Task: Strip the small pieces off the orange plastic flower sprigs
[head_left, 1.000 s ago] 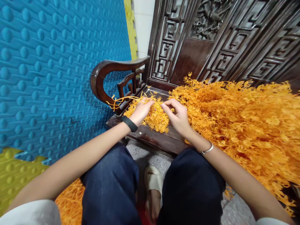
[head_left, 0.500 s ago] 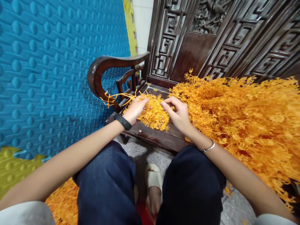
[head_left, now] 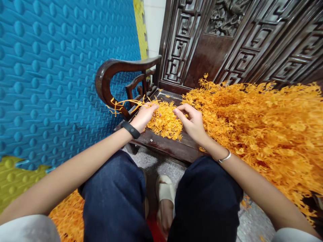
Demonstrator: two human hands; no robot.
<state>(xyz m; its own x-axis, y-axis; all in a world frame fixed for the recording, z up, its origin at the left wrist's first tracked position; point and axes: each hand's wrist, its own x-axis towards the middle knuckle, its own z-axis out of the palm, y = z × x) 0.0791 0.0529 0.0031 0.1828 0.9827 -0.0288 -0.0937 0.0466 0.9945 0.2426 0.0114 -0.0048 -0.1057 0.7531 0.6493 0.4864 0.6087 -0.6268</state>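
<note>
Carved dark wooden bench (head_left: 210, 58); bumpy blue mat (head_left: 63, 67); speckled grey floor (head_left: 253, 222).

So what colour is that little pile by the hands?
The little pile is orange-yellow: head view.

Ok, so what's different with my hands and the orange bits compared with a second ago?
Your left hand has shifted to the left, carrying the orange stems it holds, so the gap to your right hand is wider. Nothing was visibly picked up or let go. Your right hand, the small orange pile and the large orange heap look about the same.
</note>
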